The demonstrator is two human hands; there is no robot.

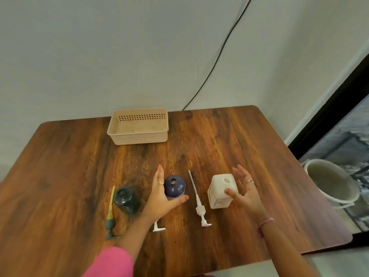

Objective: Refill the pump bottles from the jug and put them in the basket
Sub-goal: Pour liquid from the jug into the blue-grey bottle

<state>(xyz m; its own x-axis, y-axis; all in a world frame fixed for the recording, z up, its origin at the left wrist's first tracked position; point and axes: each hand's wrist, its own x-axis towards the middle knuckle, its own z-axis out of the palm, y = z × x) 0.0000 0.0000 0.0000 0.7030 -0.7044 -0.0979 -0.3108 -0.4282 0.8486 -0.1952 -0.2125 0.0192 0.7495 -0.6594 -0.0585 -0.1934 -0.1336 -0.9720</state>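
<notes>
Three uncapped bottles stand in a row on the wooden table [229, 136]: a dark green bottle [124, 197], a purple bottle [175, 185] and a white square bottle [220, 189]. My left hand [161, 194] cups the purple bottle's left side, fingers spread, thumb in front of it. My right hand [244, 189] is open around the white bottle's right side, thumb touching its front top edge. A green pump [110, 213], a white pump [198, 200] and another white pump [158, 227], partly hidden by my left arm, lie flat. The beige basket [137, 126] stands at the back. No jug is in view.
A white bucket [332, 181] stands on the floor beyond the table's right edge. A black cable [215, 62] runs down the wall behind the table. The wall is close behind the basket.
</notes>
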